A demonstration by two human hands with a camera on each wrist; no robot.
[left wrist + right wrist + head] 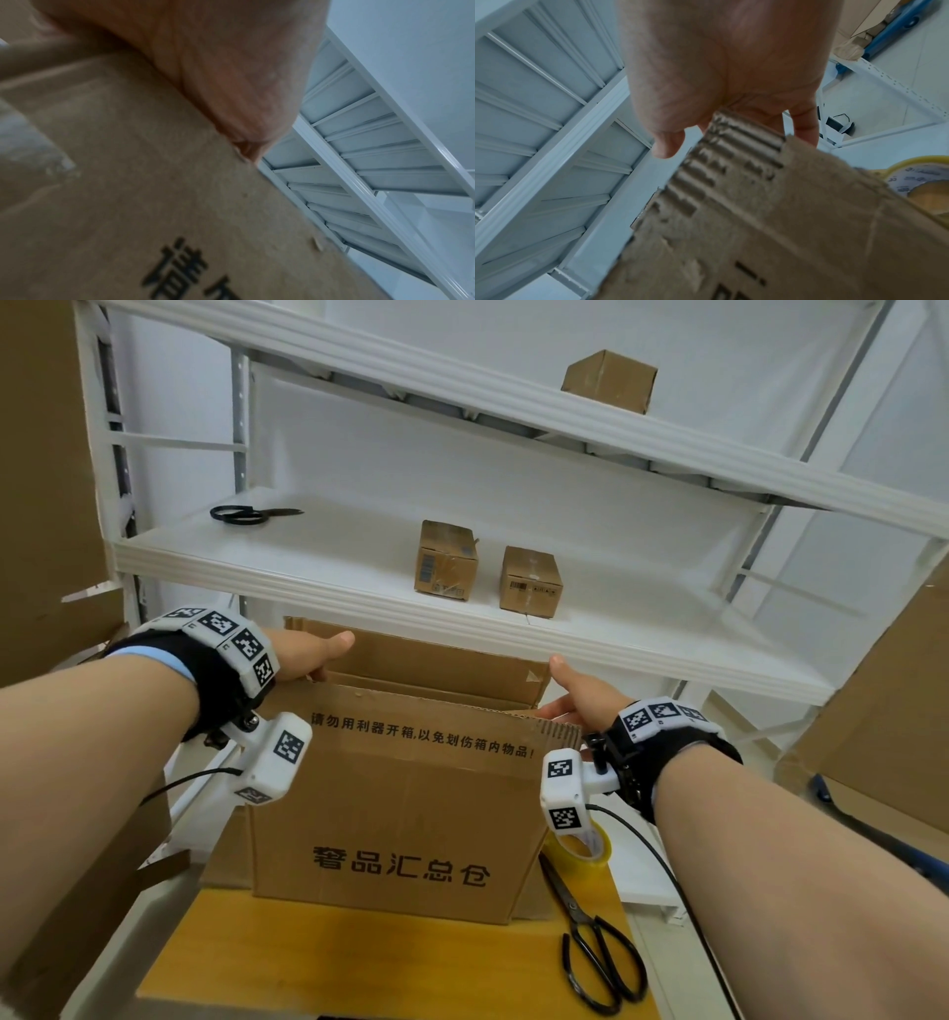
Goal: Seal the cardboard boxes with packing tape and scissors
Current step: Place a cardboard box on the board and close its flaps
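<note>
Cardboard box (405,814): large, brown, corrugated, standing on a yellow-brown tabletop (318,952) directly below the front edge of a white shelf unit (359,567). Top not closed; near flap stands upright toward the camera, far flap (436,660) also raised behind it. Right top corner of the near flap is torn, outer paper stripped, bare fluting exposed (clear in the right wrist view (721,162)).

Print on near flap, black: "请勿用利器开箱,以免划伤箱内物品!". Print on front wall, larger: "睿品汇总仓".

Left hand (308,654): at the left top corner of the near flap, thumb extended, palm against the cardboard (231,81). Fingers lie behind the flap; cannot tell whether they curl round it.

Right hand (577,695): at the torn right corner, thumb up, fingers straight and running behind the flap edge (731,71).

Tape roll (585,850): yellowish, just beside the box's right wall, partly hidden by the right wrist camera. Core label print too small to read.

Scissors (590,937): black, closed, on the tabletop right of the box, tips toward the tape roll.

Second pair of scissors (251,514) on the middle shelf, left. Two small boxes (445,561) on that shelf carry barcode labels, unreadable. One more small box (608,379) on the shelf above.
</note>
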